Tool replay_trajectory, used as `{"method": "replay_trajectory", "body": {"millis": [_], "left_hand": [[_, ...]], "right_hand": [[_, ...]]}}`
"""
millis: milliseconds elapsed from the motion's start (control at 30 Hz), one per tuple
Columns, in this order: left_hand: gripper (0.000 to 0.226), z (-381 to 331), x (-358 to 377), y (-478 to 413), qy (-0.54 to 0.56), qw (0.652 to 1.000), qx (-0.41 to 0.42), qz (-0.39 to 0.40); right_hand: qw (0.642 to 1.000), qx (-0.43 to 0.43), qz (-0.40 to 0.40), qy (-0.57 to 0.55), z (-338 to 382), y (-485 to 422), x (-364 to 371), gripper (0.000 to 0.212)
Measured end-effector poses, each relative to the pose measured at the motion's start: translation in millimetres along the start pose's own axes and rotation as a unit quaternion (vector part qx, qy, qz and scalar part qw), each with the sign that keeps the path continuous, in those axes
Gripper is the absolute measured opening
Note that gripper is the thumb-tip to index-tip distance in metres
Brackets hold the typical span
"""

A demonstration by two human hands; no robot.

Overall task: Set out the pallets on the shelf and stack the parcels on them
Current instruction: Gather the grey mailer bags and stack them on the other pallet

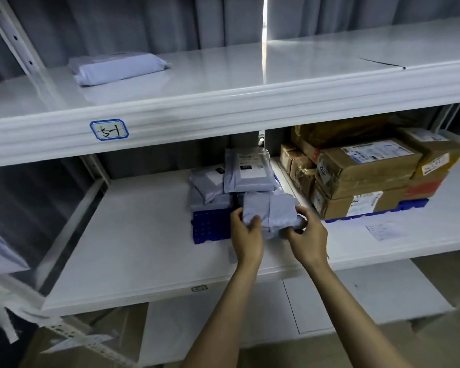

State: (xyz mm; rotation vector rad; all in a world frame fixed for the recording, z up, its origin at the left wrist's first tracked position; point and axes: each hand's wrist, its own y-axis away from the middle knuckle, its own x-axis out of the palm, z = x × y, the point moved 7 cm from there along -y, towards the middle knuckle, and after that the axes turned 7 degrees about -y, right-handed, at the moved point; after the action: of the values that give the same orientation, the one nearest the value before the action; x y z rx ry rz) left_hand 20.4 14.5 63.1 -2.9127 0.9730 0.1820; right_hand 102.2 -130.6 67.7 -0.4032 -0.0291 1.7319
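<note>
Grey plastic parcel (270, 212) sits on the blue pallet (210, 225) on the middle shelf (133, 240), gripped at its ends by the left hand (246, 235) and right hand (307, 235).

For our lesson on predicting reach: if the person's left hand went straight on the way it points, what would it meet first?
The left hand holds the grey parcel; beyond it, probably the stack of grey parcels further back on the blue pallet, though depth is unclear.
</note>
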Motion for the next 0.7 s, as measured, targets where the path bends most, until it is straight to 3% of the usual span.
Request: {"method": "replay_trajectory", "body": {"millis": [167, 367, 700], "left_hand": [[0.042, 17.0, 22.1, -20.5, -0.066, 0.996, -0.023, 0.053], [0.064, 39.6, 35.1, -37.0, -0.141, 0.988, -0.015, 0.06], [0.057, 39.3, 40.1, -39.9, -0.197, 0.98, 0.027, 0.0]], "right_hand": [[0.999, 0.008, 0.036, 0.007, -12.3, -30.5, 10.6, 0.058], [0.993, 0.022, 0.104, 0.047, -23.0, -47.8, 28.3, 0.07], [0.99, 0.071, 0.111, 0.05, -40.6, -46.4, 33.7, 0.086]]}}
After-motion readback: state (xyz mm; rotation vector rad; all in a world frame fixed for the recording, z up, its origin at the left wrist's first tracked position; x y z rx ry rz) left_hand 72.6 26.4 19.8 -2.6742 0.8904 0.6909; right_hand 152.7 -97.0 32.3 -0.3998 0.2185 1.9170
